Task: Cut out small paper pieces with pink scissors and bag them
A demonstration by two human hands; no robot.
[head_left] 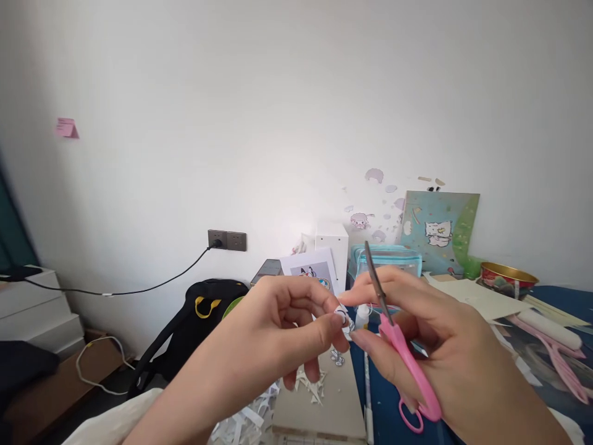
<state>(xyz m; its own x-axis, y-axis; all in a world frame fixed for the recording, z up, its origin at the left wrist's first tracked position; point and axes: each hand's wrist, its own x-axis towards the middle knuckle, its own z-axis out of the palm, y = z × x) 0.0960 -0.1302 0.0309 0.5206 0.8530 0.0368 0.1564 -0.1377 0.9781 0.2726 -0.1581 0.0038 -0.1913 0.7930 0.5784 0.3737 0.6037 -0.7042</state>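
Nearest the wearer, the right hand [430, 327] carries pink scissors [407, 358] across its palm, blades pointing up and away from the work; its thumb and forefinger reach toward a small printed paper cut-out [341, 314], and whether they touch it cannot be confirmed. The left hand [301, 327] extends from the lower left, wrist bent, pinching that cut-out between thumb and fingertips, the other fingers curled beneath. The piece is held clear above a brown board [333, 411] on the blue-covered bench [386, 402]. Cutting appears well begun: pale trimmings [312, 386] lie in a loose heap toward the board's left edge, white paper strips [248, 423] gather outside that edge, and a second small cut-out [337, 357] rests near the board's right edge, beyond the heap. The outline of the held piece is largely covered by fingers, so any trimming left on it cannot be determined. Farther off, a small white bottle [362, 316] stands past the board's right edge, and a printed sheet [310, 266] stands upright toward the bench's far edge, by the wall.
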